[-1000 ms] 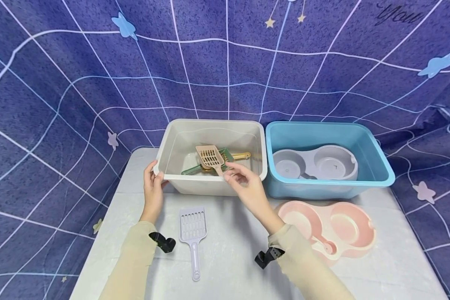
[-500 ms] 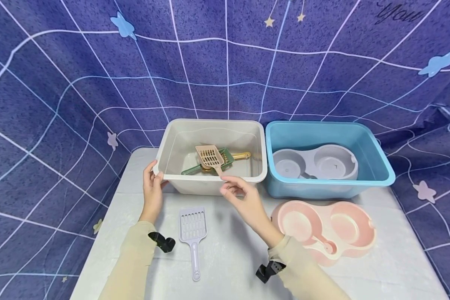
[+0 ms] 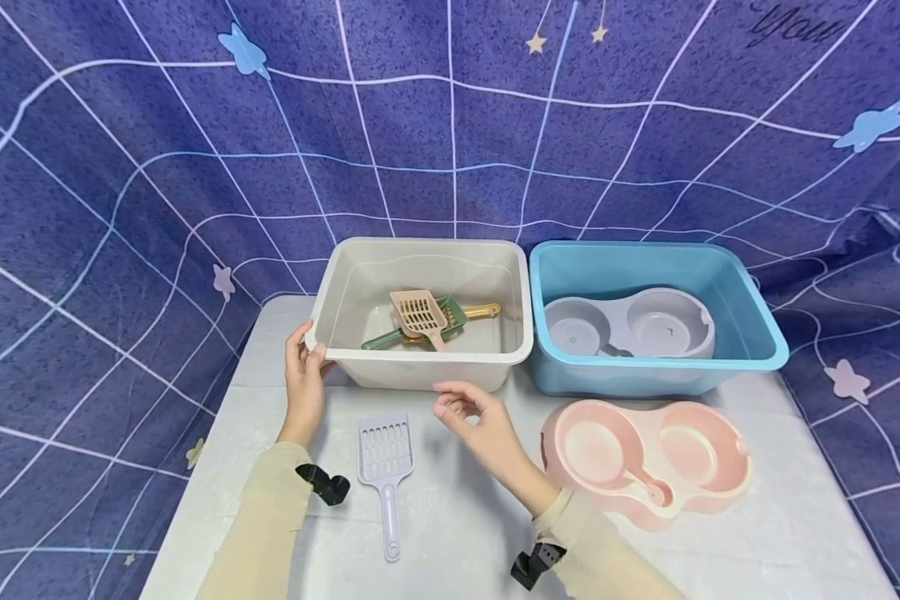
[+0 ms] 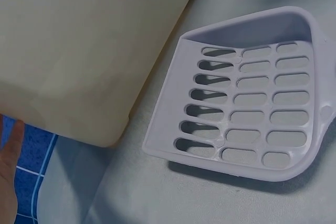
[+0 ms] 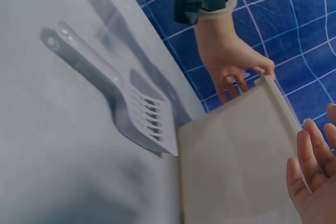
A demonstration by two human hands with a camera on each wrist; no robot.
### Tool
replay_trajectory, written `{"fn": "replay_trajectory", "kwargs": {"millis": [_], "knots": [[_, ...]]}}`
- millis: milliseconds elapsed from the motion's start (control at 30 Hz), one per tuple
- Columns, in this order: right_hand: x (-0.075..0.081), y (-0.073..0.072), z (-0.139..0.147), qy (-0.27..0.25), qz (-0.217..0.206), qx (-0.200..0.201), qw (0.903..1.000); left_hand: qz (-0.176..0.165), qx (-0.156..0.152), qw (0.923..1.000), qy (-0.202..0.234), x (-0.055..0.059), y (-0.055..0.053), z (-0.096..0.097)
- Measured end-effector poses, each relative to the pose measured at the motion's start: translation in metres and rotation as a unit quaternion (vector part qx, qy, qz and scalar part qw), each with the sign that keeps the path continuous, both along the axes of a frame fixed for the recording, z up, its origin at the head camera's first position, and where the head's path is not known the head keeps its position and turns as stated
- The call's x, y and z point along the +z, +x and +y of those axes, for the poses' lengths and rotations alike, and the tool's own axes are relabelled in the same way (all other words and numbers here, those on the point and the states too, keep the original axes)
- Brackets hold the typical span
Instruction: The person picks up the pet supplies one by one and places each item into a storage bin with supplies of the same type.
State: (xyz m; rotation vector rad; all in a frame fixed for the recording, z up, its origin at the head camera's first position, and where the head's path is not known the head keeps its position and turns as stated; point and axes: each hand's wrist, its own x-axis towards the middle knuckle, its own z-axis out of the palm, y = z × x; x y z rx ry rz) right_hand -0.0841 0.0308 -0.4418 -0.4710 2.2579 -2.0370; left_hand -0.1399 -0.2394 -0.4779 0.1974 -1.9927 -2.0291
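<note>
My left hand (image 3: 305, 383) grips the left front corner of a grey-white litter box (image 3: 405, 372), thumb at the rim and fingers beneath it, as the right wrist view shows. Inside the box a beige-pink litter scoop (image 3: 422, 315) lies over a green scoop (image 3: 381, 341) and a gold-yellow scoop (image 3: 486, 311). My right hand (image 3: 487, 435) hovers in front of the box with loosely curled fingers, holding nothing. On the table between the arms lies a lavender litter scoop (image 3: 386, 457), slotted head toward the box; its slots show closely in the left wrist view.
A blue litter box (image 3: 630, 380) stands right of the grey-white one, with a grey double bowl (image 3: 621, 315) inside. In front of it a pink double bowl (image 3: 701, 497) rests on the white-covered table (image 3: 457, 533). A purple-blue curtain (image 3: 420, 167) hangs behind.
My right hand has let go of the beige-pink scoop's handle and drawn back toward me, out from over the box rim. The scoop stays in the box; my left hand keeps its hold.
</note>
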Motion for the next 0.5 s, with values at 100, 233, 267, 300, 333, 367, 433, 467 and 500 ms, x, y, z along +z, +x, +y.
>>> {"fn": "replay_trajectory", "kwargs": {"millis": [100, 233, 267, 300, 333, 367, 433, 467, 500], "knots": [[-0.022, -0.001, -0.002, -0.006, -0.011, -0.001, 0.9999, 0.0, 0.0, 1.0, -0.002, -0.001, 0.0, 0.0], [-0.04, 0.0, -0.003, -0.015, -0.014, -0.005, 0.9998, 0.0, -0.001, 1.0, -0.005, -0.001, 0.0, -0.001], [-0.041, 0.001, -0.004, -0.015, -0.014, -0.004, 0.9998, 0.0, -0.001, 1.0, -0.005, 0.0, 0.0, 0.0], [-0.043, 0.001, -0.004, -0.015, -0.012, -0.003, 0.9998, 0.0, -0.001, 1.0, -0.005, 0.0, 0.0, 0.0], [-0.041, 0.003, -0.004, -0.013, -0.015, -0.001, 0.9998, 0.002, 0.0, 1.0, -0.004, -0.004, -0.002, -0.002], [-0.042, 0.004, -0.005, -0.01, -0.017, 0.001, 0.9998, 0.003, 0.003, 1.0, -0.003, -0.009, -0.004, -0.003], [-0.044, 0.007, -0.006, -0.007, -0.021, 0.004, 0.9997, 0.004, 0.007, 1.0, -0.001, -0.017, -0.008, -0.006], [-0.045, 0.008, -0.006, -0.005, -0.026, 0.005, 0.9996, 0.004, 0.009, 0.9999, -0.002, -0.022, -0.01, -0.007], [-0.047, 0.009, -0.006, -0.006, -0.029, 0.005, 0.9995, 0.005, 0.01, 0.9999, -0.001, -0.026, -0.012, -0.009]]}}
